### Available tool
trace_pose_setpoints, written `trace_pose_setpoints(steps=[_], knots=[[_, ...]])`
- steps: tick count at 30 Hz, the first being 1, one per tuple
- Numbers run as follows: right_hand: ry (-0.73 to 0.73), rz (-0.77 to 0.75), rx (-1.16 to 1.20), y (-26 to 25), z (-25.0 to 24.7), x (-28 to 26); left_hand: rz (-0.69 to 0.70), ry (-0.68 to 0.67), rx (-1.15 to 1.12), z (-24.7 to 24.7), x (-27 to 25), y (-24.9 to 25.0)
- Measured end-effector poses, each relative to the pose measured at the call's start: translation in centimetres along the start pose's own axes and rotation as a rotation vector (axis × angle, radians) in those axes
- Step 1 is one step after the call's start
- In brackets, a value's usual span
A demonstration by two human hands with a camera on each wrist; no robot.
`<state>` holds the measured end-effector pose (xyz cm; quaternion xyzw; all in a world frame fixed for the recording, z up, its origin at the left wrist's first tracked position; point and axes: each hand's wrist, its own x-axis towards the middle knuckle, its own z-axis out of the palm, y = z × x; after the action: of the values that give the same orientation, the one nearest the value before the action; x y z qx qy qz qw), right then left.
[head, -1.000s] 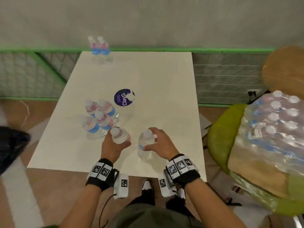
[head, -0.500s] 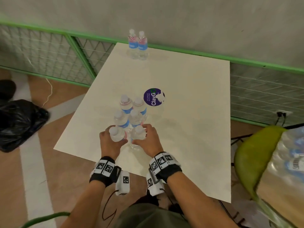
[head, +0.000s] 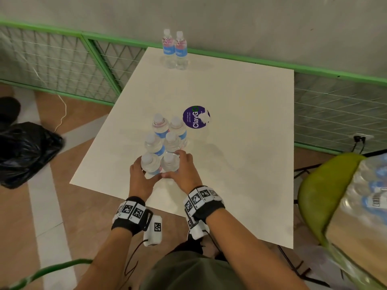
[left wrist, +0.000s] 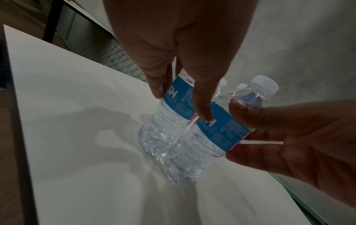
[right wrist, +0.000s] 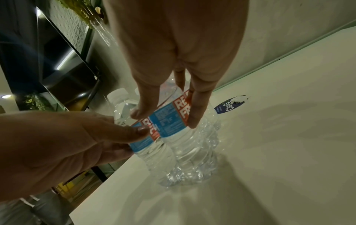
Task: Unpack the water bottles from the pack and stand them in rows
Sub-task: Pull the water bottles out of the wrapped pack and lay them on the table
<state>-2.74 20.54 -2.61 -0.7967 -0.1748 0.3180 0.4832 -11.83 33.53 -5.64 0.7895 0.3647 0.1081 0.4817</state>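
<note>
Each hand's grip [head: 140, 177] [head: 183, 172] clasps one upright bottle [head: 150, 164] [head: 170, 163].

Plain grey wall [head: 251, 24] at the far side, with a green-framed wire mesh fence [head: 52, 63] along its base. Brown floor [head: 79, 216] with pale stripes, white table [head: 240, 143] in the middle, green chair [head: 314, 195] on the right, black bag [head: 25, 151] on the left.

Six bottles [head: 162, 143] stand two abreast near the counter [head: 240, 164] front edge; two more [head: 174, 51] stand at the far edge; the pack [head: 368, 197] apparently rests on a chair [head: 314, 197] to the right.
</note>
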Motion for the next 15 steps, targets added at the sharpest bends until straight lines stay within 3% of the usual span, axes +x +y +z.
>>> trace_pose_setpoints(steps=[3, 5, 9, 12, 15], knots=[[-0.05, -0.002, 0.014, 0.4, -0.9, -0.5, -0.085, 0.023, 0.013, 0.3, -0.5, 0.1], [-0.078, 0.031, -0.018, 0.9, -2.0, -1.2, -0.117, 0.122, 0.083, 0.5, -1.3, 0.7], [-0.187, 0.11, -0.006, 3.1, -7.2, -5.3, 0.097, 0.29, 0.18, 1.9, -4.5, 3.7], [-0.158, 0.193, 0.039, 6.9, -12.4, -10.5, 0.218, 0.122, 0.203, 5.5, -7.1, 7.5], [-0.067, 0.349, 0.056, 12.4, -17.8, -16.2, 0.418, -0.285, 0.205, 11.6, -9.6, 11.8]])
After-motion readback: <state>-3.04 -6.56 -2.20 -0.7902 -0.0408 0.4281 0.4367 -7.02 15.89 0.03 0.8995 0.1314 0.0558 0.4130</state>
